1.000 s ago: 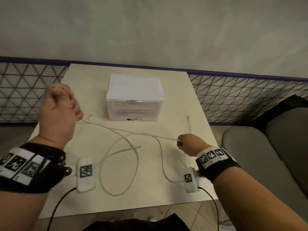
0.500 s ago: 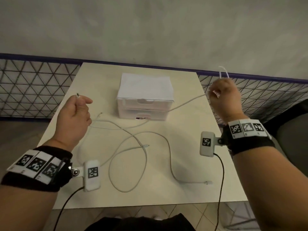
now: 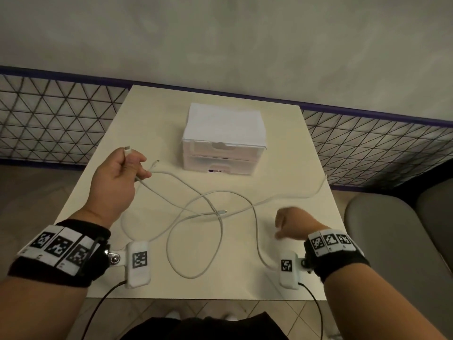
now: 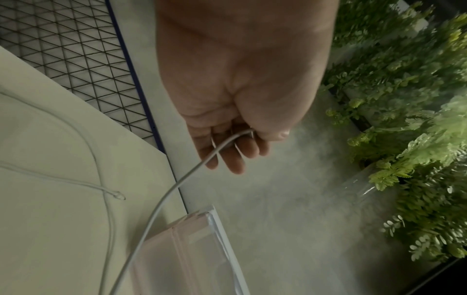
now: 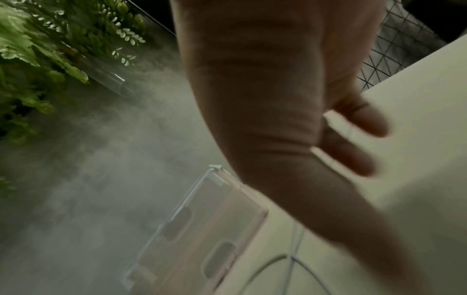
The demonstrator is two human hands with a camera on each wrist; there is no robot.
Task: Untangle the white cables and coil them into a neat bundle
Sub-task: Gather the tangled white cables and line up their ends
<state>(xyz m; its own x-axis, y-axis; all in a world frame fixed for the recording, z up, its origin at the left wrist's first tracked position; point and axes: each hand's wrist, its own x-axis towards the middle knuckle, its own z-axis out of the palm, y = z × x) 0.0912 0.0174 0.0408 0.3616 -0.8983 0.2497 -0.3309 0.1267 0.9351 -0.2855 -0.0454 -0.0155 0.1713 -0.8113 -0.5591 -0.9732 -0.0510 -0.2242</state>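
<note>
Two white cables [image 3: 211, 213] lie loose and crossed over the middle of the pale table [image 3: 147, 119]; one free plug [image 3: 222, 212] rests at the crossing. My left hand [image 3: 137, 168] is raised over the table's left side and grips one cable near its end, the plug [image 3: 127, 149] sticking up above the fist. In the left wrist view the cable [image 4: 202, 161] runs out from between thumb and fingers [image 4: 237, 159]. My right hand [image 3: 284, 227] hovers low at the front right, blurred, fingers [image 5: 359, 159] spread and holding nothing. One strand [image 3: 318, 187] reaches the table's right edge.
A white two-drawer box [image 3: 223, 141] stands at the back centre of the table. Black wire mesh [image 3: 49, 119] runs behind and to both sides. A grey seat [image 3: 392, 241] is close on the right. Green plants [image 4: 404, 99] hang on the wall.
My right hand let go of the cable it held high at the far right and dropped to the front right. That strand now lies on the table. The left hand keeps its cable end.
</note>
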